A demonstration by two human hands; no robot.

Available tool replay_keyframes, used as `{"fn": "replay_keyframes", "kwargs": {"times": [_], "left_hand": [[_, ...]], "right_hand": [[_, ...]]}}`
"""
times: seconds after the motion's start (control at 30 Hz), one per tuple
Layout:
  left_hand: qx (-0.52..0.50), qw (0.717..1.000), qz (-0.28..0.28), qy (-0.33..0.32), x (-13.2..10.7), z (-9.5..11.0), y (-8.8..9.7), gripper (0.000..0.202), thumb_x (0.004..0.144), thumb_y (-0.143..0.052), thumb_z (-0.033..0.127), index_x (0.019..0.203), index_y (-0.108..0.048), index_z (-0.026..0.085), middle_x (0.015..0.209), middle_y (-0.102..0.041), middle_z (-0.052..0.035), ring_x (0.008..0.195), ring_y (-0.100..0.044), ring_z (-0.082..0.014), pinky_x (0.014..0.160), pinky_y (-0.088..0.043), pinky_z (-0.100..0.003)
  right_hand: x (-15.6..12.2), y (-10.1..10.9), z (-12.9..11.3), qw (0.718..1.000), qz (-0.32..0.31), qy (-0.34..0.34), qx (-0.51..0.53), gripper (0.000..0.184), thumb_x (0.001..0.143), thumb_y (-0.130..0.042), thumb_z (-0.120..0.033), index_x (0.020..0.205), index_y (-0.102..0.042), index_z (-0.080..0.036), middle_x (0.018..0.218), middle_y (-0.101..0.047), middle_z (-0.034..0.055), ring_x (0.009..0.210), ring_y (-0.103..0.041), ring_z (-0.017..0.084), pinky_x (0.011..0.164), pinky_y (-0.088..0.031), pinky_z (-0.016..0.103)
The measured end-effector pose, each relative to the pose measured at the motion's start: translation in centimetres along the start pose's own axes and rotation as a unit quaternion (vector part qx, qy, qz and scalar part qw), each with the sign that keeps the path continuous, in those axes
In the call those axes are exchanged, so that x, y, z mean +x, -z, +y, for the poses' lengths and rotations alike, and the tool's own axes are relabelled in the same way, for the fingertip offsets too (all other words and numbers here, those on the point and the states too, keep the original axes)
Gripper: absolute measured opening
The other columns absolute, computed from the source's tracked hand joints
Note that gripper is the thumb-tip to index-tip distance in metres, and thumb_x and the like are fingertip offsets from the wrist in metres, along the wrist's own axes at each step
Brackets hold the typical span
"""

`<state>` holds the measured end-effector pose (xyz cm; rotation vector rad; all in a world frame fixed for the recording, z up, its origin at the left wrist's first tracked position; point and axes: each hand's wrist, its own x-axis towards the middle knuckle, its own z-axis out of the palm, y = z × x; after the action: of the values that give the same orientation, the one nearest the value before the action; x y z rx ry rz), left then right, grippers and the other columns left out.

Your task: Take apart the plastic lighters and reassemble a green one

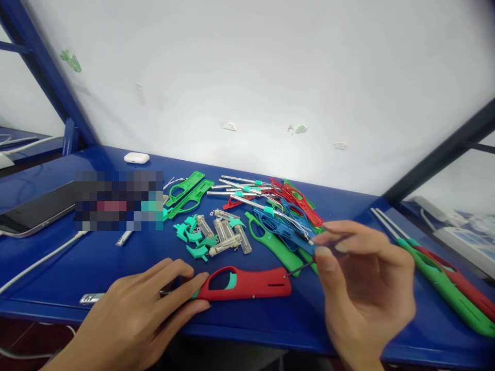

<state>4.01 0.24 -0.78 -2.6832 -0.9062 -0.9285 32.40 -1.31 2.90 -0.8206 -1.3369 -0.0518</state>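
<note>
A red lighter body [247, 283] with a teal trigger lies on the blue table [96, 263] near its front edge. My left hand [143, 314] rests on its left end, fingers laid flat over the metal tube that sticks out to the left. My right hand [363, 288] hovers just right of the red body, thumb and forefinger pinched on a thin dark wire [299, 268] that runs from the body's right end. Behind lies a heap of green, blue and red lighter shells [282, 221] with metal tubes, plus several clear fuel cells [228, 234] with teal caps.
Two assembled lighters, green and red [444, 281], lie at the right. A phone [34, 211] and a white cable [38, 260] sit at the left, a white earbud case [136, 157] near the wall. Blue frame struts rise at both sides.
</note>
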Motion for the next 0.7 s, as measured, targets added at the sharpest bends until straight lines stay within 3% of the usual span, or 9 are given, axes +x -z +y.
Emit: {"fn": "replay_keyframes", "kwargs": {"times": [0.1, 0.27, 0.37, 0.5, 0.7], "left_hand": [[-0.004, 1.0, 0.003, -0.001, 0.11, 0.04, -0.03, 0.027, 0.117, -0.048, 0.037, 0.127, -0.07, 0.025, 0.105, -0.071, 0.0005, 0.09, -0.071, -0.0105, 0.07, -0.05, -0.024], [-0.003, 1.0, 0.01, 0.002, 0.27, 0.08, -0.19, 0.028, 0.117, -0.048, 0.036, 0.126, -0.071, 0.024, 0.104, -0.071, 0.0003, 0.088, -0.071, -0.0103, 0.068, -0.05, -0.024], [-0.003, 1.0, 0.019, -0.002, 0.18, 0.02, -0.23, 0.027, 0.116, -0.049, 0.035, 0.125, -0.072, 0.023, 0.104, -0.071, 0.0002, 0.088, -0.071, -0.0104, 0.069, -0.05, -0.024], [0.004, 1.0, 0.025, -0.011, 0.06, -0.05, -0.21, 0.027, 0.117, -0.049, 0.036, 0.126, -0.071, 0.024, 0.106, -0.071, 0.0002, 0.091, -0.07, -0.0105, 0.073, -0.05, -0.024], [0.006, 1.0, 0.008, -0.003, -0.01, 0.03, -0.28, 0.027, 0.117, -0.049, 0.037, 0.127, -0.07, 0.024, 0.106, -0.069, 0.0004, 0.091, -0.069, -0.0101, 0.071, -0.049, -0.025]], "right_hand": [[0.07, -0.08, 0.04, 0.999, 0.028, 0.006, -0.016, 0.029, 0.089, -0.078, -0.003, 0.105, -0.066, -0.024, 0.101, -0.06, -0.0001, 0.088, -0.062, 0.017, 0.076, -0.053, 0.035], [-0.58, 0.02, 0.01, 0.999, -0.012, -0.05, -0.011, 0.037, 0.103, -0.062, -0.006, 0.134, -0.065, -0.025, 0.115, -0.071, 0.0031, 0.092, -0.073, 0.016, 0.086, -0.058, 0.035], [-0.49, 0.19, 0.16, 0.999, -0.038, -0.03, -0.001, 0.028, 0.102, -0.062, -0.008, 0.124, -0.067, -0.025, 0.115, -0.069, 0.0029, 0.102, -0.07, 0.018, 0.092, -0.056, 0.036], [-0.05, 0.14, 0.3, 1.0, -0.015, -0.004, 0.02, 0.038, 0.089, -0.078, -0.003, 0.113, -0.062, -0.027, 0.1, -0.061, -0.0024, 0.09, -0.063, 0.015, 0.082, -0.055, 0.031], [-0.55, 0.29, -0.26, 0.996, -0.048, -0.069, 0.015, 0.032, 0.109, -0.053, -0.01, 0.133, -0.063, -0.027, 0.11, -0.071, 0.002, 0.091, -0.072, 0.016, 0.083, -0.057, 0.033]]}}
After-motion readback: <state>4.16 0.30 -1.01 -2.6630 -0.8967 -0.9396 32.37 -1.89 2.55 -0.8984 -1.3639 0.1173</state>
